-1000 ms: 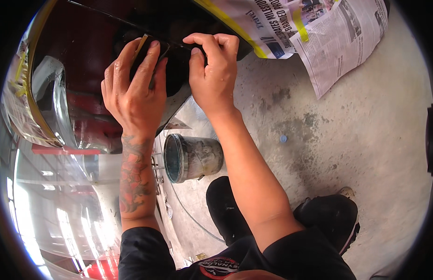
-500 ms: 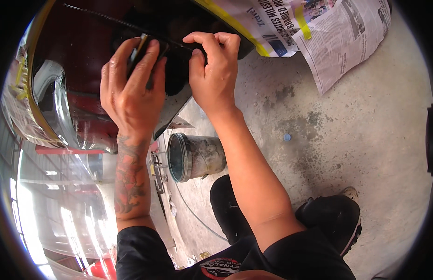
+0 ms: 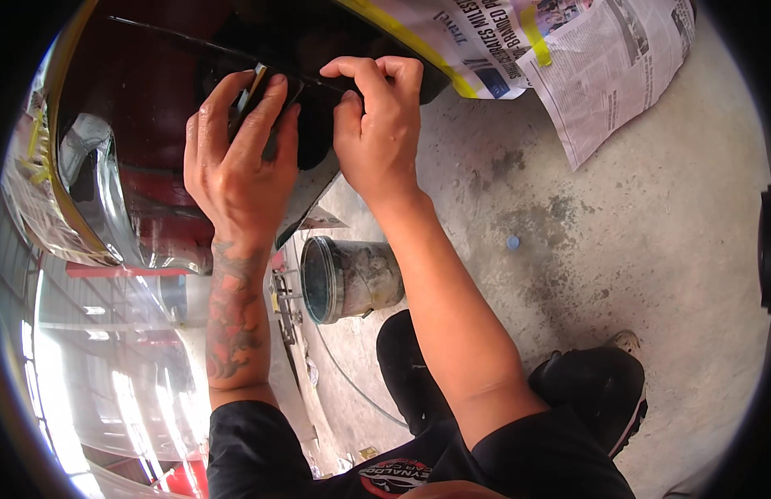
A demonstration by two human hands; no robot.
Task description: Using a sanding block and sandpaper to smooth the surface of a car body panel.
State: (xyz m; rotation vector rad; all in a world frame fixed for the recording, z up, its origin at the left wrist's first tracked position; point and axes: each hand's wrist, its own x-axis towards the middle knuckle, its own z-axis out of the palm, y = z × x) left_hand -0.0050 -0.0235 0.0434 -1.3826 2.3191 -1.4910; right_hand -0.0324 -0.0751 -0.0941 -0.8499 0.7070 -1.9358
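Note:
A glossy dark car body panel [image 3: 165,96] fills the upper left, crossed by a thin light line [image 3: 182,37] slanting down to the right. My left hand [image 3: 236,166] presses on the panel, closed around a small dark block [image 3: 252,98] with a pale, thin edge. The block's underside is hidden by my fingers. Just to the right, my right hand [image 3: 377,125] rests near the panel's lower edge, thumb and forefinger bent toward each other where the line ends. Whatever lies between those fingertips is too small to make out.
Newspaper sheets [image 3: 601,83] with yellow masking tape [image 3: 536,37] hang off the panel's right side. Below the panel, a grimy bucket [image 3: 352,279] stands on the stained concrete floor [image 3: 651,249]. A small blue cap [image 3: 512,242] lies there. Clear plastic sheeting [image 3: 111,349] covers the left.
My left hand and the block have shifted slightly to the right along the panel. My right hand stays at nearly the same spot, its fingers still bent.

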